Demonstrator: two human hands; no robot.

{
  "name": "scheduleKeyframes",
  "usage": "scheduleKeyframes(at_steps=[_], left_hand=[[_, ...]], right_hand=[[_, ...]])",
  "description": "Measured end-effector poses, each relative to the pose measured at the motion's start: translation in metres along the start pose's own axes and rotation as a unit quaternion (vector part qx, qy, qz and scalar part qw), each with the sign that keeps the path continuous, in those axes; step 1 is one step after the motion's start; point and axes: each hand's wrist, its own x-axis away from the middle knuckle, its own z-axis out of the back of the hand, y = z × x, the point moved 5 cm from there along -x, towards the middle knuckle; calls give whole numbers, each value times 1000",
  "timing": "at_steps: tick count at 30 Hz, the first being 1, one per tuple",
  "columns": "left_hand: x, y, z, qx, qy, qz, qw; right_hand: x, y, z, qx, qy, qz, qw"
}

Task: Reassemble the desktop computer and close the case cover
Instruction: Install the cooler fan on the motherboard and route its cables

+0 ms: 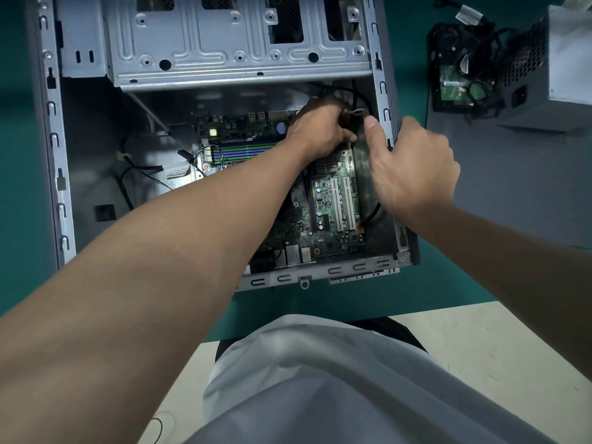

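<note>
Left hand (pixel 320 131), we note, reaches deep into the case (pixel 61 155), fingers curled round a black cable (pixel 365 99) beyond the motherboard (pixel 330 193). Right hand (pixel 413 169) grips the case's right wall, thumb inside, fingers outside. We record the case lying flat and open near the table's (pixel 19 123) front edge.

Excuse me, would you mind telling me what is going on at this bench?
A person is working inside an open desktop case lying on the bench. Their left hand reaches in over the motherboard and grips a black cable near its far corner, while the right hand holds the case's side wall. The power supply sits outside, to the right; the cover is not on.
</note>
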Motion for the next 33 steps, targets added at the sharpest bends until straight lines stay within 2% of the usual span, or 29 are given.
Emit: scheduleKeyframes(at_steps=[16,26,33], left_hand=[[-2,10,4,-50,-10,-33,998],[0,11,8,-28,64,25,997],[7,10,0,-76,39,43,995]], right_hand=[[0,1,0,-4,-1,6,1000],[0,0,-1,-1,-1,5,1000],[0,0,-2,-2,4,7,1000]])
